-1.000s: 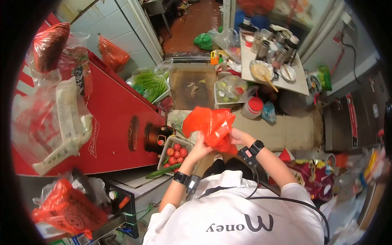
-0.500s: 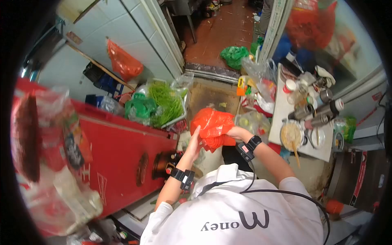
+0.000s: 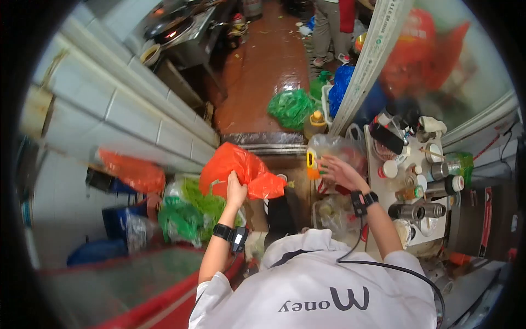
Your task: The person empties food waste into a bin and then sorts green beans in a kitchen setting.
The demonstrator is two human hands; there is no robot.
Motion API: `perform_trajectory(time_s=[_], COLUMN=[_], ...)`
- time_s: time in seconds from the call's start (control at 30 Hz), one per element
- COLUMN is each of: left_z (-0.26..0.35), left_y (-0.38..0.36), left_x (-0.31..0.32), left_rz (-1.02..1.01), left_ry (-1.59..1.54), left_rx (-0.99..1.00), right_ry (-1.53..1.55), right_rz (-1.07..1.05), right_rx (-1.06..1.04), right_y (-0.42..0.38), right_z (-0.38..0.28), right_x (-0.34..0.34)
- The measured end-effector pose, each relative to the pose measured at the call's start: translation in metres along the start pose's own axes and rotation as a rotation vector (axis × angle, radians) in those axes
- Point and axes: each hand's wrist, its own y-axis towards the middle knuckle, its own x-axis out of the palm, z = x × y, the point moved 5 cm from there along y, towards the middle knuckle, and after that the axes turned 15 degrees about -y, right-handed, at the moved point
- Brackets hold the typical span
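Left hand [image 3: 236, 190] grips a crumpled, glossy orange plastic bag [image 3: 241, 170]; right hand [image 3: 338, 171] hangs open, fingers spread, holding nothing.

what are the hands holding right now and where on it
The left hand grips the orange plastic bag at its bunched lower edge. The right hand is open and holds nothing, reaching toward a clear plastic bag.

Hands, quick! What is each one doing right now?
Left hand: closed, holding the orange plastic bag.
Right hand: open, empty, reaching at the clear bag.
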Motion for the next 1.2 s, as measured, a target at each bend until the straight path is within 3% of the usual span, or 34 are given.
perform_trajectory(time_s=[0.07,0.13,0.17,0.27,0.47,0.53,0.63,0.67,0.73,0.83,0.87,1.0,1.07,1.2], left_z=[0.004,0.013,0.030,0.090,0.250,0.304,0.356,0.357,0.333,0.315,0.312,0.313,0.313,0.318], left_y=[0.071,0.148,0.183,0.288,0.422,0.421,0.406,0.400,0.400,0.374,0.367,0.351,0.348,0.347], left_x=[0.016,0.041,0.054,0.098,0.229,0.278,0.349,0.374,0.438,0.488,0.496,0.496,0.490,0.462], left_rz=[-0.077,-0.210,-0.274,-0.355,-0.498,-0.479,-0.407,-0.297,-0.536,-0.563,-0.563,-0.575,-0.580,-0.574], left_ry=[0.051,0.074,0.106,0.151,0.185,0.155,0.065,0.116,-0.238,-0.122,-0.043,0.129,0.173,0.270], left_rx=[0.083,0.128,0.103,0.279,0.881,1.150,1.350,1.330,0.939,0.821,0.856,0.969,1.024,1.170], right_ry=[0.194,0.308,0.357,0.548,0.860,0.928,1.028,1.059,1.149,1.336,1.333,1.269,1.274,1.250], right_rz=[0.092,0.319,0.411,0.662,1.092,1.206,1.334,1.363,1.417,1.424,1.489,1.528,1.503,1.491], right_rx=[0.016,0.062,0.069,0.032,0.027,-0.011,-0.076,-0.088,-0.099,-0.049,-0.164,-0.139,0.010,-0.077], right_y=[0.002,-0.010,-0.016,-0.043,-0.074,-0.075,-0.073,-0.072,-0.068,-0.058,-0.053,-0.046,-0.044,-0.038], right_z=[0.013,0.027,0.039,0.096,0.138,0.153,0.177,0.185,0.209,0.238,0.266,0.289,0.283,0.343], right_x=[-0.038,-0.056,-0.066,-0.075,-0.004,0.021,0.059,0.071,0.098,0.129,0.138,0.171,0.172,0.152])
